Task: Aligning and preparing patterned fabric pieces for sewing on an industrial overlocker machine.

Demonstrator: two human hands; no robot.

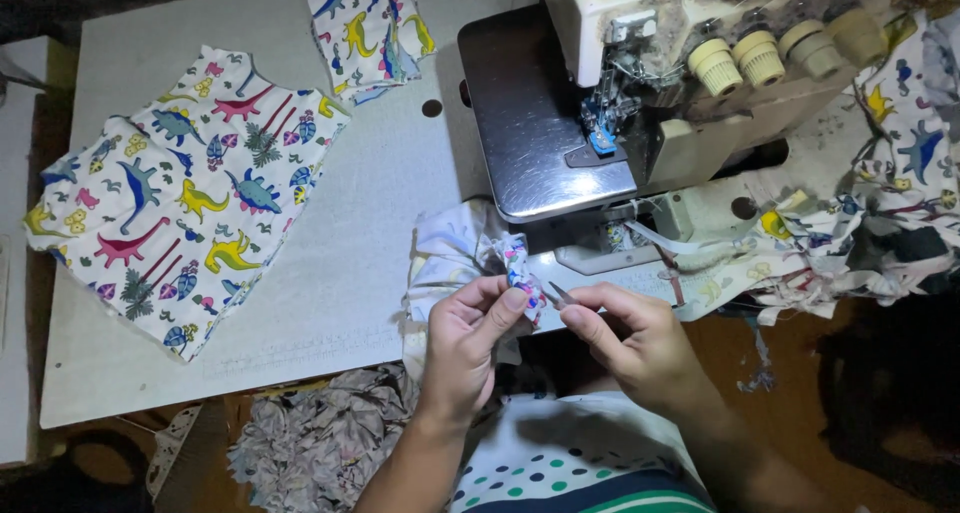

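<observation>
crumpled white dinosaur-print cotton piece (515, 263) pinched tight in left hand (470, 338), right hand (630, 338) gripping small metal thread snips (557, 294) touching its bunched edge.

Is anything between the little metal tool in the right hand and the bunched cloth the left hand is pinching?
Nothing visible. The right hand holds the small metal tool with its tip right beside the bunched cloth pinched by the left hand.

Dinosaur-print panel (180, 193) lies flat; overlock machine (650, 63) behind
</observation>
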